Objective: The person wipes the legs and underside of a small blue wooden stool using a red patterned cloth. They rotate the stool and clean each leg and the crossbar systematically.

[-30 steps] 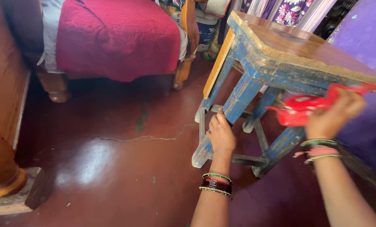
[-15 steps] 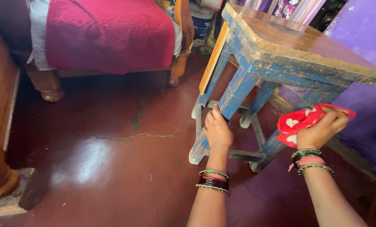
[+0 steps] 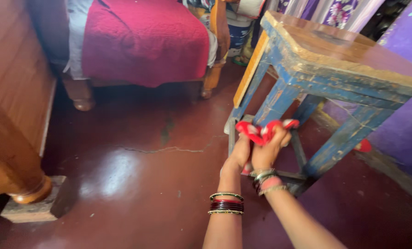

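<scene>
head view: our right hand [image 3: 269, 150] pinches the red cloth [image 3: 261, 131] against the blue stool's near leg [image 3: 274, 102], at twelve o'clock from our left hand [image 3: 239, 156], whose fingers curl round that leg; we judge firm pressure along it wipes best.

Dim room, floor glare, motion blur

Red quilted bedspread [image 3: 144, 39] drapes a wooden bed above cracked floor [image 3: 137, 175].

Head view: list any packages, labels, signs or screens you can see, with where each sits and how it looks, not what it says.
No signs, screens or clear labels in view.
One possible package: a blue and white container, on the floor behind the red-covered seat, partly hidden; print too blurred to tell.
Nearest the hands: both the left hand and the right hand meet at a red and white cloth against the leg of the blue wooden stool; no label on either.
</scene>
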